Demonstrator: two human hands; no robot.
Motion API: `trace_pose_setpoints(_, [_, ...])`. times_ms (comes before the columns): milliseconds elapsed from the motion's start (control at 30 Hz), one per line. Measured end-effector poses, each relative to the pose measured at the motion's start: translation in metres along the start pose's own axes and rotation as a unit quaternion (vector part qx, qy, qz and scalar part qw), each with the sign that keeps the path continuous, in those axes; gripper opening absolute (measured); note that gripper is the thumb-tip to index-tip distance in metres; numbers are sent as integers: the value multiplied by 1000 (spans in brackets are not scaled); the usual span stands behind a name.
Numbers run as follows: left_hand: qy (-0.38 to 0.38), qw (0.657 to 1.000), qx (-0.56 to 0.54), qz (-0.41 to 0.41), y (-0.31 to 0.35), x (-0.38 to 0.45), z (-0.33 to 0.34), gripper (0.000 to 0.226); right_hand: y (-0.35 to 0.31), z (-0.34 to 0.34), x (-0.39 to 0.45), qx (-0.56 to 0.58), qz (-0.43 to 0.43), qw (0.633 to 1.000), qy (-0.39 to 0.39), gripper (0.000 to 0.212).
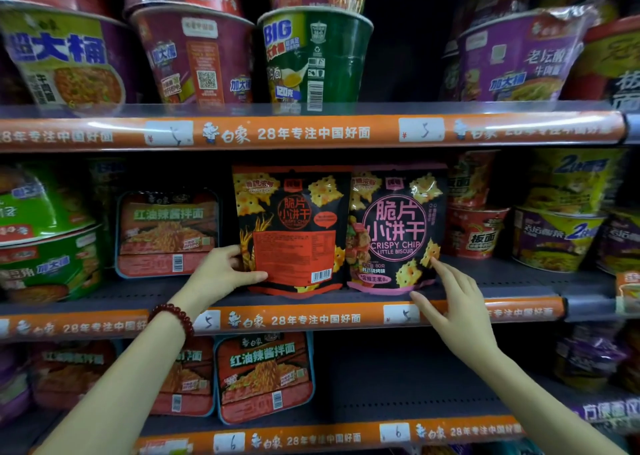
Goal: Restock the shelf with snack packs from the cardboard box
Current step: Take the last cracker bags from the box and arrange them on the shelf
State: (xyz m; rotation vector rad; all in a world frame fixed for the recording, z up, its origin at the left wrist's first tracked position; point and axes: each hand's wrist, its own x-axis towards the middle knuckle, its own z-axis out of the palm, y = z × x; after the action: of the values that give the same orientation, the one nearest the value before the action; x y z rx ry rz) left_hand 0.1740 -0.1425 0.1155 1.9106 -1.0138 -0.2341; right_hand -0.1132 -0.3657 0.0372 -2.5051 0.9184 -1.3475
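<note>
Left hand: the left hand point(221, 274) grips the lower left edge of the red snack pack point(292, 229), thumb across its front, fingers curled behind.
Right hand: the right hand point(453, 302) has straight, spread fingers; its fingertips point(434, 262) touch the lower right corner of the pink snack pack point(394, 229).
Packs: both stand upright, side by side and touching, between the two hands on the middle shelf point(502, 281).
Left of the grip: a flat noodle tray point(166, 233), then green noodle bowls point(45, 233).
Right of the pink pack: stacked red noodle cups point(476, 229), close by.
Edge: the orange price rail point(311, 319) runs just below both hands.
Open room: bare dark shelf point(398, 385) beneath the right forearm.
</note>
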Motion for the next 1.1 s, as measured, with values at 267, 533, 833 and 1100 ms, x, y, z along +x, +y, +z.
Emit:
trace_pose_setpoints(267, [178,970,150,71,13,-42,8,30,0,-17,1,31,-12,999,-37,53])
trace_pose_setpoints(533, [62,975,147,157,85,-67,95,15,21,-62,-8,32,-17,998,-45,30])
trace_pose_setpoints(833, [-151,932,167,283,159,-77,279,19,116,-137,-72,-21,96,992,-81,23])
trace_pose_setpoints(1100, [-343,853,164,357,213,-91,443,22,213,-198,-154,-78,322,942,-52,25])
